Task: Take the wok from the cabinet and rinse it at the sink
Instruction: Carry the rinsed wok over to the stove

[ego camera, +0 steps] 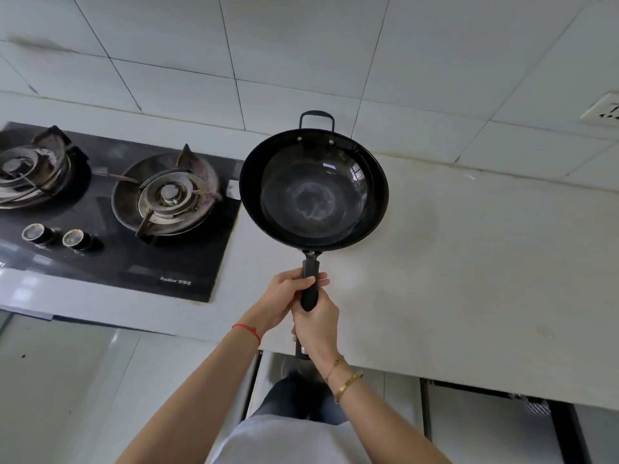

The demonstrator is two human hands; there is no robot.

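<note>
A black wok point(314, 190) with a long dark handle and a small loop handle at its far side hangs over the pale countertop point(469, 262), just right of the gas hob. Both hands hold its long handle. My left hand point(284, 298) grips the handle nearer the bowl. My right hand point(316, 329) grips the handle's near end. The wok's inside looks bare, with a pale ring at the bottom. No sink or tap is in view.
A black glass gas hob point(110, 209) with two burners and two knobs sits at the left. A tiled wall point(301, 61) runs behind, with a socket point(603, 110) at the far right. Cabinet fronts point(469, 423) lie below the counter edge.
</note>
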